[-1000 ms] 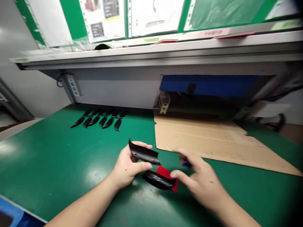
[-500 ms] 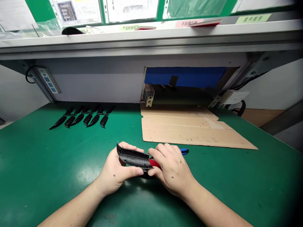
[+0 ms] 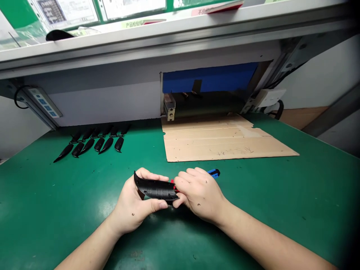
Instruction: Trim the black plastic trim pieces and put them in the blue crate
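Note:
My left hand (image 3: pixel 135 204) is closed around a black curved plastic shell (image 3: pixel 156 188), its thumb along the near edge and fingers behind it. The shell's ribbed hollow side faces me, and its pointed end rises at the left. My right hand (image 3: pixel 198 195) is closed at the shell's right end, thumb and forefinger against it. A red-and-blue tool (image 3: pixel 215 173) seems to run through the right fist: a blue end with black tip shows beyond the knuckles, and a bit of red beside the forefinger. Its middle and working end are hidden.
Several black propeller-like blades (image 3: pixel 98 142) lie in a row at the back left of the green table (image 3: pixel 84 225). A cardboard sheet (image 3: pixel 208 142) lies before an opening with a blue flap (image 3: pixel 213 77). A power strip (image 3: pixel 45 102) is fixed at left. A shelf (image 3: pixel 140 45) crosses above.
The view has tilted and shifted a little. The shell has turned slightly, and my right hand has rolled over its right end; less of the red shows now.

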Action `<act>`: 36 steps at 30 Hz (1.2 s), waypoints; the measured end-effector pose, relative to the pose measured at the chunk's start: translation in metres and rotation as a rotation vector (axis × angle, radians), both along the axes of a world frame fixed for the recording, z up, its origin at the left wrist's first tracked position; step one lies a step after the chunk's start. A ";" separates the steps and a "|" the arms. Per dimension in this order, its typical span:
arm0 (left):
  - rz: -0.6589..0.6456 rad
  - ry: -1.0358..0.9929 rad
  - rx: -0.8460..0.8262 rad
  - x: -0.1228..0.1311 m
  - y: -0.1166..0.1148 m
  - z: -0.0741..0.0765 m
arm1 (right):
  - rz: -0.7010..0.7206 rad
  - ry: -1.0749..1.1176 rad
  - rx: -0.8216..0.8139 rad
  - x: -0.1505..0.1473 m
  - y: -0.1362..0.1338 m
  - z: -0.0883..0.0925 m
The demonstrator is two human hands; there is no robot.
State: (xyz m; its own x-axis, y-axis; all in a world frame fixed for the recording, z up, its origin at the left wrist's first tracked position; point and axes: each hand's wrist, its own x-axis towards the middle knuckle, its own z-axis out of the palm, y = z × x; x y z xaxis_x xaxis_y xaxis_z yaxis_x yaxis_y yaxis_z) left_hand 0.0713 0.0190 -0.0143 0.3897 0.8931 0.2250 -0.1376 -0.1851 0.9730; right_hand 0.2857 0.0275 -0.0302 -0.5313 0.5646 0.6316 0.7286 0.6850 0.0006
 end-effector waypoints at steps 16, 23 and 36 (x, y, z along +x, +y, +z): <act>-0.028 -0.146 -0.053 0.007 0.002 0.000 | 0.301 0.335 -0.553 0.023 0.010 0.011; -0.004 -0.143 -0.081 0.006 0.004 -0.001 | 0.193 0.234 -0.293 0.018 0.005 0.013; 0.035 -0.071 -0.063 0.009 -0.001 -0.001 | 0.035 -0.013 -0.060 0.008 0.003 0.008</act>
